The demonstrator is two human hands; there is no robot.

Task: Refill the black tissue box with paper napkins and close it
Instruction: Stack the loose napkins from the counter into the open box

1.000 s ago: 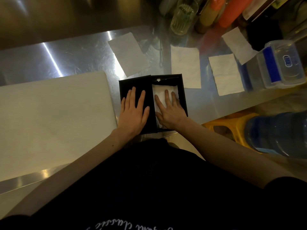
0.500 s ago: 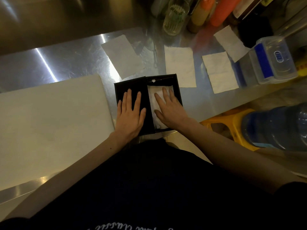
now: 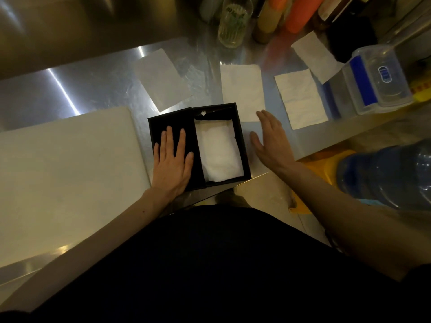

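Note:
The black tissue box lies open at the counter's near edge, its lid folded out flat to the left. A white napkin fills the box's tray. My left hand rests flat on the lid, fingers spread. My right hand hovers open just right of the box, fingertips close to a loose napkin. More loose napkins lie on the steel: one at the left, one at the right, one farther back.
A large white board covers the counter left of the box. A clear plastic container with a blue band sits at the right. A glass and sauce bottles stand at the back. A blue water jug stands below right.
My right hand has lifted off the napkin in the box and moved right, out past the box wall. My left hand stays on the lid.

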